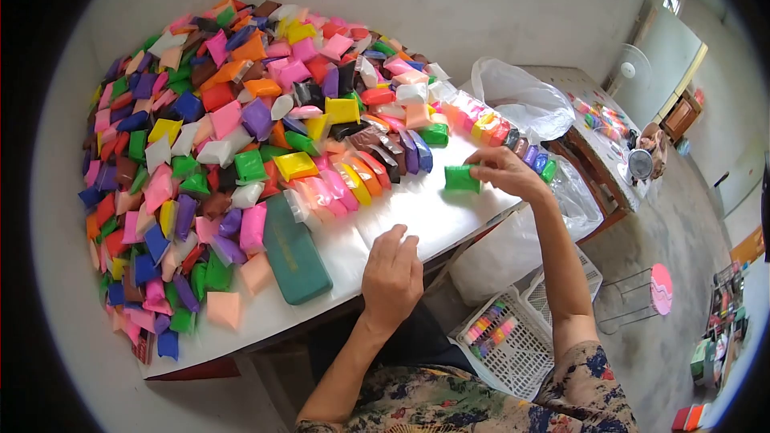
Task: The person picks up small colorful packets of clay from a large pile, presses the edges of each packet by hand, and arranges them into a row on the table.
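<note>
My right hand (513, 175) pinches a small green packet (461, 179) between thumb and fingers, just above the white tabletop (385, 220). My left hand (391, 279) hovers by the table's front edge, back facing up, fingers loosely bent and apart, with nothing visible in it. Ahead of it lies a row of pink, yellow and orange packets (341, 187). Brown, black and purple packets (401, 152) stand side by side behind that row. Beyond my right hand runs another row of coloured packets (491, 127), partly hidden by the hand. A dark green box (295, 252) lies left of my left hand.
A large heap of coloured packets (200, 152) covers the table's left and back. Clear plastic bags (521, 100) lie at the right end. White plastic baskets (505, 353), one holding colourful packets, stand below. Farther right are a pink-topped stool (660, 289) and a second table (593, 88).
</note>
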Demonstrator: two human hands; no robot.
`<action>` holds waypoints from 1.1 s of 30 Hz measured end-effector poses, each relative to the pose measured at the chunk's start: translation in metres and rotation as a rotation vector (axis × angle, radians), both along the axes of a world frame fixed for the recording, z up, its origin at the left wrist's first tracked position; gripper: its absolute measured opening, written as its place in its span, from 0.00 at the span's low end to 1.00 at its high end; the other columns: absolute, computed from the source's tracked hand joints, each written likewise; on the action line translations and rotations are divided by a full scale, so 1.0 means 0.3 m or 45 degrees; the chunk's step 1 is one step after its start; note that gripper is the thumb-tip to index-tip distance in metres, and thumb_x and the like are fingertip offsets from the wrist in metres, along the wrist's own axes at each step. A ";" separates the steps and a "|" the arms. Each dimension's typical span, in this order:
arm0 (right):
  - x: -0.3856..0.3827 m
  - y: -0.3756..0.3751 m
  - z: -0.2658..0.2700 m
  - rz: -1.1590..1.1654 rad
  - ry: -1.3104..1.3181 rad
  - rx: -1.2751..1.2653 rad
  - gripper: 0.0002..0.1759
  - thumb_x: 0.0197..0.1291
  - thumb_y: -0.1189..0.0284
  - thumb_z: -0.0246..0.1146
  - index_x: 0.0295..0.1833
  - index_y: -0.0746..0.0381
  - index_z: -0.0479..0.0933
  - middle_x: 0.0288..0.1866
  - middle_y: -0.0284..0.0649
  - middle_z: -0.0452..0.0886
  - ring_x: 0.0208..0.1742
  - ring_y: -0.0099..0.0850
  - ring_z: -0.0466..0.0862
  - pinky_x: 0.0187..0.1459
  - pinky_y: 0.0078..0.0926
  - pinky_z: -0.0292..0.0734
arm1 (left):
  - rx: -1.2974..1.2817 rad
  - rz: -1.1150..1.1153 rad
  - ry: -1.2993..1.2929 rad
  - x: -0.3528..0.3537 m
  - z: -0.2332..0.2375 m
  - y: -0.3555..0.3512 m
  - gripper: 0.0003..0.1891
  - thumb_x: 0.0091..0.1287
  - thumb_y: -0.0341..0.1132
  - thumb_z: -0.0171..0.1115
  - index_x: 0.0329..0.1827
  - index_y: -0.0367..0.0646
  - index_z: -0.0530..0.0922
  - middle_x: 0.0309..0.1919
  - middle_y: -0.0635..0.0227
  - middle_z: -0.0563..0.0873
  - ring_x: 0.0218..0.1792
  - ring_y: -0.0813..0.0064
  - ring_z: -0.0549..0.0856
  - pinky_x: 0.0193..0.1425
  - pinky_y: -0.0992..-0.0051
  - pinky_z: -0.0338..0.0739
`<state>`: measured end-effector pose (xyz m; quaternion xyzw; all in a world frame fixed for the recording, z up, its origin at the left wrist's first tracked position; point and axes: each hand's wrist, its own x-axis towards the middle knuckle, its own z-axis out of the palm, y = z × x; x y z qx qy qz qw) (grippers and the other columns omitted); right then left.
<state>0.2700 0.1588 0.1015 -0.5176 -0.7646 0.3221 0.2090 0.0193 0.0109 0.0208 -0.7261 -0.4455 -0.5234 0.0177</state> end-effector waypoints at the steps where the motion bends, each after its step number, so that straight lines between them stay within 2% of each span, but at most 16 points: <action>1: -0.004 -0.006 -0.003 0.120 0.000 -0.040 0.14 0.67 0.70 0.65 0.53 0.65 0.85 0.36 0.32 0.83 0.37 0.22 0.78 0.43 0.27 0.76 | -0.023 0.006 -0.040 0.005 0.009 0.002 0.13 0.62 0.22 0.62 0.50 0.32 0.80 0.51 0.51 0.83 0.50 0.50 0.82 0.57 0.58 0.77; 3: -0.024 -0.016 -0.017 0.358 0.003 -0.121 0.13 0.70 0.70 0.63 0.56 0.63 0.84 0.38 0.29 0.82 0.37 0.18 0.76 0.39 0.21 0.74 | -0.076 0.033 -0.084 0.015 0.029 0.007 0.15 0.62 0.22 0.62 0.53 0.32 0.79 0.51 0.51 0.82 0.50 0.49 0.81 0.57 0.57 0.76; 4: -0.052 -0.019 -0.030 0.410 -0.049 -0.044 0.14 0.71 0.72 0.61 0.58 0.62 0.83 0.42 0.32 0.84 0.40 0.21 0.79 0.42 0.23 0.75 | -0.109 0.053 -0.088 0.021 0.038 0.010 0.16 0.62 0.23 0.62 0.54 0.32 0.79 0.50 0.51 0.81 0.51 0.49 0.80 0.57 0.57 0.75; 7: -0.148 -0.082 -0.041 0.281 -0.110 0.243 0.13 0.70 0.75 0.62 0.58 0.62 0.83 0.45 0.37 0.85 0.43 0.26 0.82 0.45 0.27 0.78 | -0.273 0.144 -0.042 0.038 0.058 0.027 0.19 0.62 0.25 0.65 0.56 0.32 0.78 0.47 0.51 0.79 0.51 0.51 0.77 0.59 0.56 0.73; 8: -0.168 -0.110 -0.041 0.229 -0.112 0.310 0.16 0.67 0.78 0.63 0.60 0.61 0.82 0.50 0.43 0.85 0.49 0.34 0.85 0.51 0.34 0.80 | -0.337 0.179 -0.019 0.039 0.062 0.034 0.20 0.61 0.26 0.66 0.57 0.32 0.77 0.46 0.52 0.78 0.50 0.52 0.77 0.59 0.57 0.72; 11: -0.215 -0.207 -0.096 -0.015 -0.056 0.984 0.20 0.64 0.81 0.63 0.61 0.61 0.81 0.54 0.47 0.84 0.53 0.42 0.85 0.54 0.39 0.81 | -0.373 0.136 0.023 0.035 0.074 0.054 0.21 0.63 0.26 0.64 0.60 0.29 0.77 0.44 0.51 0.77 0.50 0.50 0.76 0.57 0.56 0.71; 12: -0.221 -0.255 -0.097 -0.056 -0.050 0.919 0.23 0.64 0.79 0.63 0.66 0.62 0.78 0.62 0.50 0.81 0.63 0.47 0.81 0.62 0.44 0.77 | -0.374 0.127 0.024 0.034 0.069 0.057 0.20 0.62 0.25 0.64 0.58 0.30 0.79 0.44 0.51 0.77 0.50 0.51 0.76 0.57 0.56 0.71; 15: -0.239 -0.337 -0.142 0.051 -0.247 1.100 0.27 0.66 0.72 0.65 0.69 0.67 0.72 0.68 0.53 0.76 0.73 0.48 0.74 0.72 0.47 0.68 | -0.335 0.085 0.001 0.027 0.056 0.054 0.17 0.62 0.24 0.64 0.55 0.31 0.80 0.44 0.52 0.77 0.50 0.51 0.76 0.57 0.56 0.72; 16: -0.231 -0.343 -0.182 0.130 -0.251 0.976 0.30 0.68 0.69 0.64 0.72 0.68 0.68 0.74 0.53 0.71 0.79 0.48 0.66 0.79 0.50 0.57 | -0.333 0.078 0.028 0.024 0.055 0.052 0.17 0.61 0.25 0.65 0.54 0.32 0.80 0.45 0.52 0.77 0.51 0.51 0.76 0.58 0.57 0.72; 25: -0.242 -0.353 -0.231 0.107 -0.257 1.012 0.31 0.67 0.70 0.64 0.73 0.67 0.68 0.77 0.51 0.68 0.80 0.47 0.65 0.80 0.49 0.54 | -0.375 0.016 0.038 0.018 0.077 0.066 0.13 0.63 0.26 0.64 0.50 0.32 0.82 0.44 0.52 0.78 0.49 0.52 0.77 0.55 0.57 0.73; 31: -0.221 -0.346 -0.210 0.126 -0.374 1.068 0.36 0.61 0.67 0.69 0.73 0.65 0.69 0.78 0.48 0.67 0.82 0.45 0.62 0.80 0.56 0.50 | -0.366 -0.019 0.061 0.046 0.060 0.114 0.07 0.64 0.26 0.64 0.42 0.34 0.82 0.41 0.55 0.79 0.47 0.53 0.79 0.53 0.58 0.74; 33: -0.223 -0.381 -0.211 -0.028 -0.221 1.111 0.34 0.58 0.67 0.72 0.69 0.64 0.71 0.73 0.47 0.71 0.78 0.46 0.66 0.78 0.58 0.52 | -0.346 -0.030 0.072 0.050 0.053 0.116 0.04 0.64 0.27 0.64 0.38 0.34 0.81 0.41 0.54 0.79 0.47 0.53 0.79 0.54 0.58 0.75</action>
